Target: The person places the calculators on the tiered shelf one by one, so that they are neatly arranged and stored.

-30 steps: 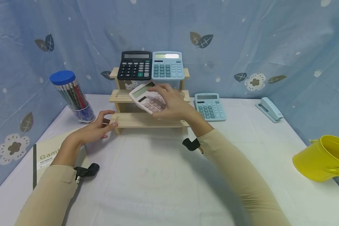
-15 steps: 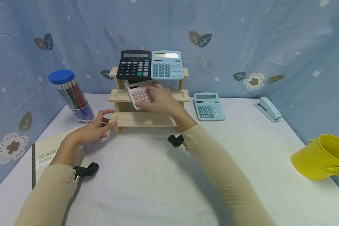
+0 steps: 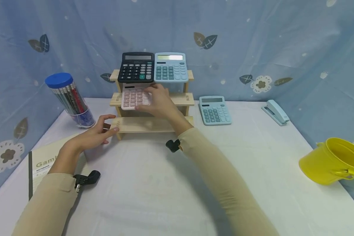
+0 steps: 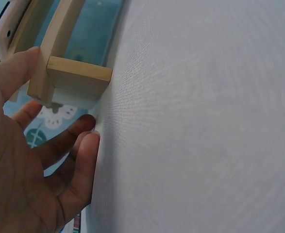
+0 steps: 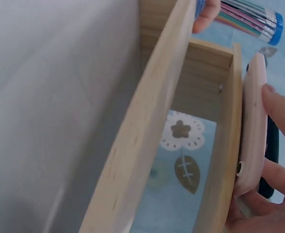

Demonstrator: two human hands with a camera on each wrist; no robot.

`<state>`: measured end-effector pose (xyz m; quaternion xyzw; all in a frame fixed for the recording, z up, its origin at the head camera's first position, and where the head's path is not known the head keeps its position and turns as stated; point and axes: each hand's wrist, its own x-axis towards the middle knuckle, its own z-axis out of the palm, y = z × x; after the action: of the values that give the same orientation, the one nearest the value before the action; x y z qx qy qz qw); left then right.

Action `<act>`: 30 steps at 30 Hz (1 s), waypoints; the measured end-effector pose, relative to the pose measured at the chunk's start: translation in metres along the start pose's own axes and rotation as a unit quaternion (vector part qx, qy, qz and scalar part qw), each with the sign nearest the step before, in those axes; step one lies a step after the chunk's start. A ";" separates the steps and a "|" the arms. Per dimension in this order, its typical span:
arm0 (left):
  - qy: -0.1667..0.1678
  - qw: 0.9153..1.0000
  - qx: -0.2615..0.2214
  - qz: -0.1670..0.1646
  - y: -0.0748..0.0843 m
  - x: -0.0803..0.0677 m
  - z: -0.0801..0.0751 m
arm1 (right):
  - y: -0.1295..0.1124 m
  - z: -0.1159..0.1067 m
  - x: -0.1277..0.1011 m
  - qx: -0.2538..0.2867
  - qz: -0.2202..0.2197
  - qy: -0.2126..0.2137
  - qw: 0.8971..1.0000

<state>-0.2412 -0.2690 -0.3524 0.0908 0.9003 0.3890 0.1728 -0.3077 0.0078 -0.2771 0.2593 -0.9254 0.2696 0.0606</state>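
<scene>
On the middle tier of a three-tier wooden shelf [image 3: 181, 98] lies a pink calculator [image 3: 132, 97], tilted back, its top partly under the tier above. My right hand [image 3: 160, 103] grips its right side between thumb and fingers. In the right wrist view the calculator [image 5: 253, 126] appears edge-on against the tier's board, a thumb on one face. At the bottom tier's left end, my left hand [image 3: 95, 132] holds the board's corner between thumb and index finger, the other fingers loosely bent. A black calculator [image 3: 136, 67] and a light blue calculator [image 3: 171, 67] sit side by side on the top tier.
Another blue calculator [image 3: 214, 110] lies on the table right of the shelf. Farther right are a light blue stapler [image 3: 275, 112] and a yellow bucket [image 3: 321, 164]. A blue-lidded tub of pencils [image 3: 72, 100] and a notebook [image 3: 41, 164] are at the left.
My right hand has carried the pink calculator left and turned it from slanted to straight, onto the middle tier beneath the black calculator. The left hand stays at the shelf's end.
</scene>
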 end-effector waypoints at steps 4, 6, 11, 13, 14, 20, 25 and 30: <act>0.000 1.000 0.008 -0.007 -0.001 -0.001 -0.001 | -0.004 0.007 0.008 0.005 0.008 0.005 1.000; -0.001 1.000 0.006 -0.007 -0.001 -0.001 -0.001 | -0.006 0.009 0.010 0.004 0.010 0.003 1.000; 0.000 1.000 0.000 -0.003 -0.003 -0.001 -0.002 | -0.010 0.013 0.014 -0.006 0.008 0.003 1.000; 0.000 1.000 -0.001 -0.001 -0.003 0.000 -0.002 | -0.010 0.015 0.014 -0.009 0.010 0.006 1.000; 0.000 1.000 -0.002 0.000 -0.004 0.000 -0.002 | -0.010 0.016 0.014 -0.010 0.013 0.007 1.000; -0.002 1.000 -0.003 -0.001 -0.003 0.001 -0.001 | -0.009 0.019 0.011 -0.020 0.014 0.013 1.000; -0.003 1.000 -0.006 0.001 -0.002 0.000 -0.001 | -0.006 0.020 0.007 -0.009 0.017 0.023 1.000; -0.001 1.000 -0.005 0.001 -0.002 0.000 -0.002 | -0.005 0.019 0.006 0.006 0.011 0.027 1.000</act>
<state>-0.2420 -0.2714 -0.3530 0.0909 0.8984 0.3932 0.1734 -0.3094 -0.0085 -0.2892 0.2420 -0.9245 0.2830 0.0809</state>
